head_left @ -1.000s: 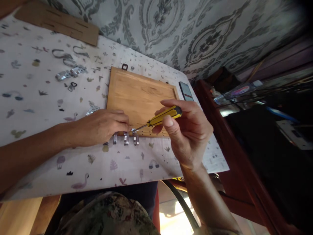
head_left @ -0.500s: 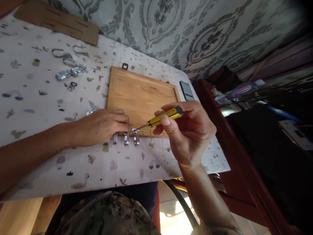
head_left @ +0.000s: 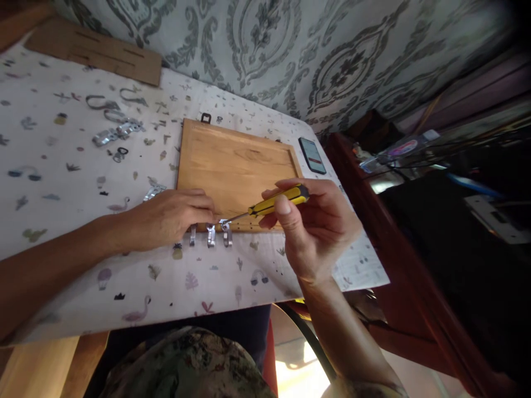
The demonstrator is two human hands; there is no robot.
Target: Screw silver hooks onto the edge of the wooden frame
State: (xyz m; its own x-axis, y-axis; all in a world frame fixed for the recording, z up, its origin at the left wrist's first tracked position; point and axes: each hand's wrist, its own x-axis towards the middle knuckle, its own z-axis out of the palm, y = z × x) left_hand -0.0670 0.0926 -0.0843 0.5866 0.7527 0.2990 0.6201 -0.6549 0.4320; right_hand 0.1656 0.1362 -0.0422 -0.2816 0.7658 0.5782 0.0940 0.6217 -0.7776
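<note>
My right hand [head_left: 317, 226] grips a screwdriver [head_left: 279, 201] with a yellow and black handle, pinched between thumb and fingers. The shaft slants down left, its tip at the rightmost metal hook [head_left: 228, 237] on the near edge of a framed wooden board [head_left: 232, 166]. Left of it, a second metal hook [head_left: 211, 237] and a third metal hook [head_left: 193, 236] hang over the same edge. My left hand [head_left: 180, 216] lies across the board's near left corner, fingers bent and together, holding the board down beside the hooks. Its fingertips are partly hidden.
Several loose metal hooks [head_left: 116, 130] lie on the patterned tablecloth [head_left: 161, 293] at left, with another metal piece [head_left: 153, 190] behind my left hand. A phone [head_left: 312, 155] lies right of the board. Flat cardboard [head_left: 95, 52] rests against the wall. A plastic bottle [head_left: 400, 149] stands farther right.
The whole view has shifted slightly. Both hands keep their holds, and the screwdriver tip stays at the rightmost hook. My right hand's pose on the handle has barely changed.
</note>
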